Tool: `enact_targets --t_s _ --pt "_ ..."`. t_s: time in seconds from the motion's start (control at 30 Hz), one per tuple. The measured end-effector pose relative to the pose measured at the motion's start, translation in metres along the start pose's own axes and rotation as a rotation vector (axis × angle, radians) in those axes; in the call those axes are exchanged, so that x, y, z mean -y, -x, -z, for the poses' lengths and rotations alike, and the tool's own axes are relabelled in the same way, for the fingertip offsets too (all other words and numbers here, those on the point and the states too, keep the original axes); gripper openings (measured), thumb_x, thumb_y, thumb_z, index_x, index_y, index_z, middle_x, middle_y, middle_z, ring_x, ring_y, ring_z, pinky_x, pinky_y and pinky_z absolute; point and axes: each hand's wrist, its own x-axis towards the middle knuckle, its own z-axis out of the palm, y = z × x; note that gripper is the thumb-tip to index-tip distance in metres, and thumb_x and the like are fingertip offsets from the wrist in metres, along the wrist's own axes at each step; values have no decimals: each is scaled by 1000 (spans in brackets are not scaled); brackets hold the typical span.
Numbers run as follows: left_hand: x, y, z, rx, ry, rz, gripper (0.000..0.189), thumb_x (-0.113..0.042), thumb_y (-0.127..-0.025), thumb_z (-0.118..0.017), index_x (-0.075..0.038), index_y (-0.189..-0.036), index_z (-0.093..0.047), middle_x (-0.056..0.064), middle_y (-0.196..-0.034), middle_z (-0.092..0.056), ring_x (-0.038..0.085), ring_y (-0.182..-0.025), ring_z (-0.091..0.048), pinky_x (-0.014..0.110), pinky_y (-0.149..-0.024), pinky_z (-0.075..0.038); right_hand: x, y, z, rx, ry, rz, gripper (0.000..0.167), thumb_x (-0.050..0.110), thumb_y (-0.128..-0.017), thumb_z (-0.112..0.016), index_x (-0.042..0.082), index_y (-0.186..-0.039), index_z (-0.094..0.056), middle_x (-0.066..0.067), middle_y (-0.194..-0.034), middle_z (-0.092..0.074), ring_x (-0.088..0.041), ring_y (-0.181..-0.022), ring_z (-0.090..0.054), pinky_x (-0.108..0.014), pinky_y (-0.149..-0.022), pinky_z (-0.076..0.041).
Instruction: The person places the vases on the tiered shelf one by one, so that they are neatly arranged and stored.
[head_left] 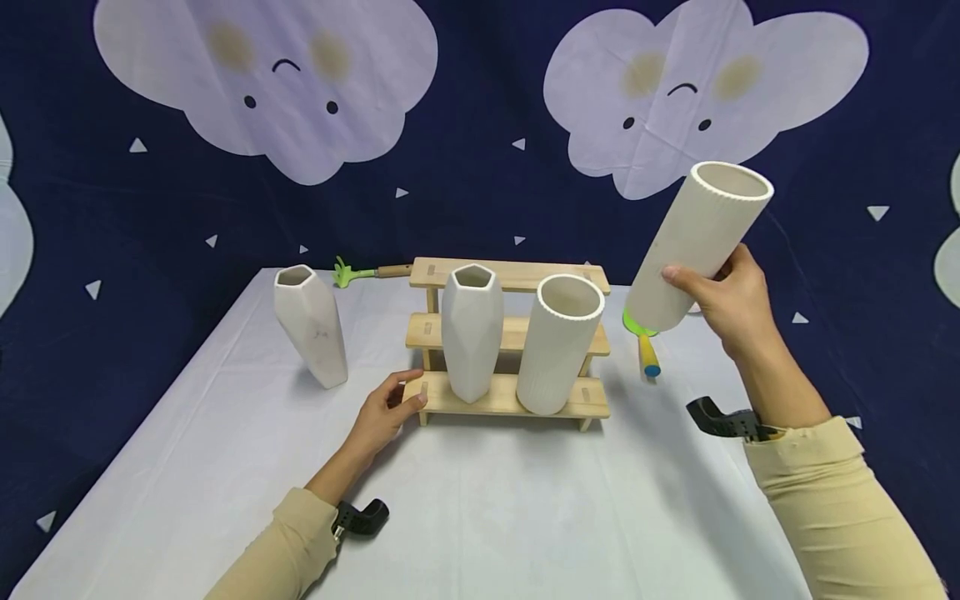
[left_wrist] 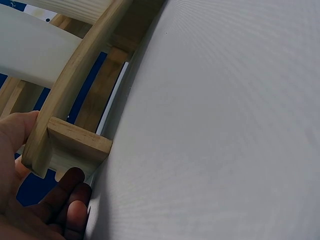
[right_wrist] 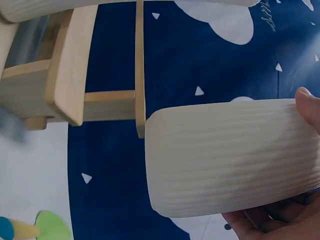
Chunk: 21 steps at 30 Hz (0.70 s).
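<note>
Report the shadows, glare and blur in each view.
Head: mostly sharp, a soft shadow on the white tablecloth left of the right sleeve; left wrist: dim under the wooden stand, the lower fingers of the left hand darkly shadowed; right wrist: pale haze on the navy backdrop at the upper right, a blurred grey patch at the left edge.

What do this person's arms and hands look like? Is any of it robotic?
No, these look like human arms. The left hand and right hand are bare, without gloves. Both arms wear tan, cuffed sleeves. Each wrist carries a curved black device; I see no cables.
</note>
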Motion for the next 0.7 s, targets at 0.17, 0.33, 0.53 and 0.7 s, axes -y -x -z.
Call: enact_targets --t_s 0.17,0.33,0.53,0.7 --pt "1 0 0 -2 -3 4 45 -28 -88 -66 -23 -131 -53 13 -110 -58 16 -88 -50 24 -69 -43 10 -9 -9 24 -27 32 82 31 -81 -75 15 -145 -27 -16 -145 -39 -32 -129 -43 -54 -106 -36" --pt "1 0 -1 1 -4 6 45 -28 -88 -66 -23 -131 -53 12 -109 -58 16 -86 -49 24 -67 -43 20 -17 -18 31 -65 51 78 30 -80 -75 12 -143 -31 -16 -140 -44 -28 -124 -48 -52 -103 -40" --pt "1 -1 -1 2 -4 6 46 -28 -88 -66 -24 -132 -52 13 -109 -58 16 -86 -49 24 -66 -42 29 -28 -32 59 -114 86 76 27 -79 -76 12 -141 -34 -15 -138 -46 -27 -123 -49 -49 -104 -40" --pt "2 -1 -1 -2 -2 7 45 -28 -88 -66 -24 -131 -53 13 -111 -59 16 -88 -51 25 -69 -43 35 -39 -45 89 -139 98 76 27 -79 -76 11 -140 -34 -13 -136 -47 -24 -121 -50 -46 -104 -40"
